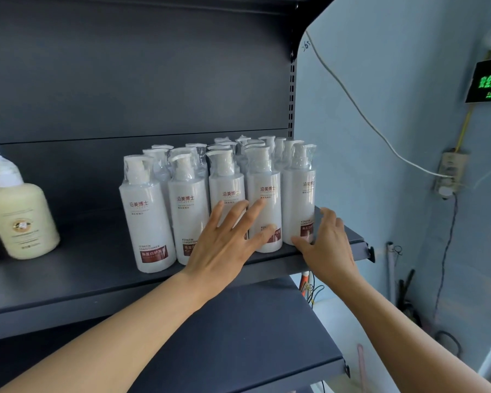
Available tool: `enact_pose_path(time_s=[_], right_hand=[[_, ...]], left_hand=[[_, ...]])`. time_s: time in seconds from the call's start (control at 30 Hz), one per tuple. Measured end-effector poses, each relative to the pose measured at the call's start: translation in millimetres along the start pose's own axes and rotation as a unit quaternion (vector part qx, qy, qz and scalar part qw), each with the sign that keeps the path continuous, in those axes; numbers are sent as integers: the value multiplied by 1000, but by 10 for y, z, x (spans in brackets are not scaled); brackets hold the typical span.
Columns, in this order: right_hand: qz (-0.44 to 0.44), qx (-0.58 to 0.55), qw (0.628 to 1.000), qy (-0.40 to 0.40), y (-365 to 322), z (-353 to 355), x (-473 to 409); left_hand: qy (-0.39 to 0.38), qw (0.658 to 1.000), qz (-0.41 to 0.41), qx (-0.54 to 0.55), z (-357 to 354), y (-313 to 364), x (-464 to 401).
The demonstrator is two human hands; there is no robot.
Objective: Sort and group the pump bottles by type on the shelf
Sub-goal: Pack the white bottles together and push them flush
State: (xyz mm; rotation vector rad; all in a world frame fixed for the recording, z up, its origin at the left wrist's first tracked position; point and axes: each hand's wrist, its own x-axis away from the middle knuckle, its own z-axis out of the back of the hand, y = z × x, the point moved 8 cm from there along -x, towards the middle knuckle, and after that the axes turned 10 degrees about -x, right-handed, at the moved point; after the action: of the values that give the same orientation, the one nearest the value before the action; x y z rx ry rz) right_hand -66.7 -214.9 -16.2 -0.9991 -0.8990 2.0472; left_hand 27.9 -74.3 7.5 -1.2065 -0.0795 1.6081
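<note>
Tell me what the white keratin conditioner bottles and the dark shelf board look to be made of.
White keratin conditioner bottles: likely glossy plastic under clear shrink film, crinkled around the pumps. Dark shelf board: probably painted sheet metal, matte grey with a folded front edge.

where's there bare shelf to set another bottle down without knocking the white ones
Widest free patch: dark grey metal shelf between the cream round-shouldered pump bottles at left and the shrink-wrapped white conditioner bottles. A narrow strip runs along the front edge. The right end is crowded: white bottles packed rows deep, left hand and right hand against them.
</note>
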Motion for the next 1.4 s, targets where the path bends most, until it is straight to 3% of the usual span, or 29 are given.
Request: enact_pose_path(time_s=[0.1,0.17,0.33,1.0,1.4], right_hand=[[83,10,993,81,-226,114,154],[109,4,992,63,-343,39,228],[80,64,995,-4,-404,-259,263],[55,118,991,5,-406,-330,229],[71,122,990,17,-493,-274,349]], left_hand=[[18,1000,13,0,65,-77,34],[20,999,28,-13,91,-148,68],[-9,997,51,-51,53,-271,150],[-26,998,46,-46,-37,-294,167],[6,998,63,-17,148,-430,244]])
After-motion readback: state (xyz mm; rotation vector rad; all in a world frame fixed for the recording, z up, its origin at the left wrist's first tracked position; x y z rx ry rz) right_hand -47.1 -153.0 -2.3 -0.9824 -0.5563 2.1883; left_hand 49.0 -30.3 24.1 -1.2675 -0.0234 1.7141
